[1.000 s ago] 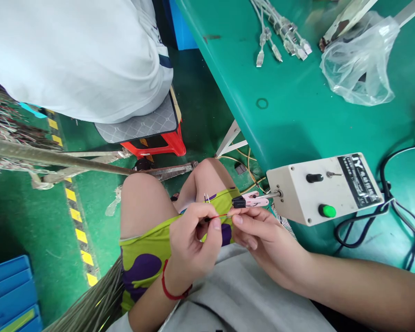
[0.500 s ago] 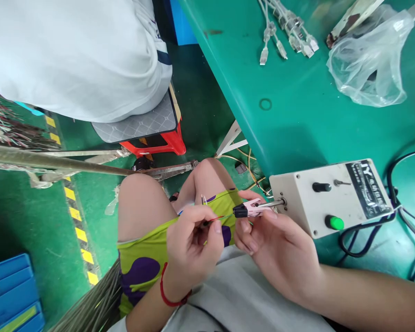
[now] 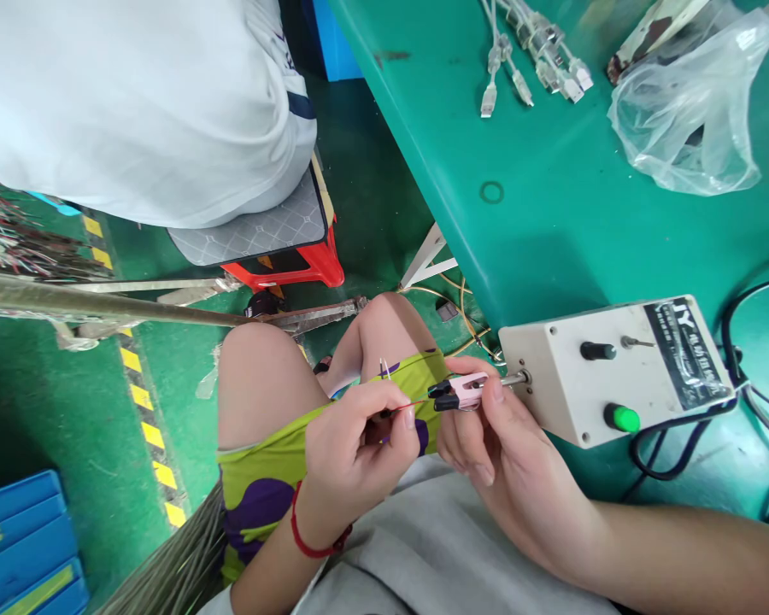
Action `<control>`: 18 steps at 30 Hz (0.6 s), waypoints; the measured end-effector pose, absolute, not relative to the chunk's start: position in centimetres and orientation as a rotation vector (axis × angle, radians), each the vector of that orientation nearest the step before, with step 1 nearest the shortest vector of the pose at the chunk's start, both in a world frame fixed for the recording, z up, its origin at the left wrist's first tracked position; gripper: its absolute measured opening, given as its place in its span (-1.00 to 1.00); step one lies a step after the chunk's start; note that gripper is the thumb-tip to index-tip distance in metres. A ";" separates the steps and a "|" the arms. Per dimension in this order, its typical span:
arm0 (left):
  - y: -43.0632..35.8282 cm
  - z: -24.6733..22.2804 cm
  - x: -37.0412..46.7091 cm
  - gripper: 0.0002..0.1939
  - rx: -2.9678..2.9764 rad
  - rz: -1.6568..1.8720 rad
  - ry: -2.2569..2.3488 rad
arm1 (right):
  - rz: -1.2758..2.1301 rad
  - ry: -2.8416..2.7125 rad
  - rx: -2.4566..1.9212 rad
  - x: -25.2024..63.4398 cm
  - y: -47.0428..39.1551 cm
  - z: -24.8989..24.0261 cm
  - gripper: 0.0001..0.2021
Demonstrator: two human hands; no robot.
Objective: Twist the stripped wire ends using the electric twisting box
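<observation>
As the left hand (image 3: 352, 451) pinches thin red wire (image 3: 413, 404), the right hand (image 3: 533, 465) squeezes a pink clip (image 3: 470, 398), a boxy machine (image 3: 621, 380) beyond its fingers (image 3: 507, 412).

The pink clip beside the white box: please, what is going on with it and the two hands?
The person's left hand pinches thin wires, one of them red. The right hand grips the pink clip, mounted on the metal shaft of the white box. The clip's black tips stand apart, with the wires close by; whether any lies between the tips is unclear.
</observation>
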State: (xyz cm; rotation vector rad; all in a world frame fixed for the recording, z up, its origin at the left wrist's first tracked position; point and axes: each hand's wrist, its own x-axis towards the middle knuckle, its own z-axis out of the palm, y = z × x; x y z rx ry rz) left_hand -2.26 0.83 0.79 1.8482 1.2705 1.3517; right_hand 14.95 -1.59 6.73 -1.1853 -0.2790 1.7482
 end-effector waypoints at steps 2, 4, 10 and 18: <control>1.1 0.9 -2.2 -0.82 1.879 1.331 1.260 | 1.749 -0.277 -1.183 14.9 -1.5 6.8 -0.62; 1.2 1.0 -2.2 -0.82 1.899 1.307 1.263 | 1.750 -0.281 -1.189 15.0 -1.5 6.8 -0.62; 1.6 1.1 -2.1 -0.83 1.895 1.248 1.221 | 1.770 -0.276 -1.195 15.2 -1.6 6.8 -0.61; 1.5 0.7 -2.3 -0.83 1.888 1.227 1.187 | 1.768 -0.280 -1.242 15.3 -1.6 7.0 -0.55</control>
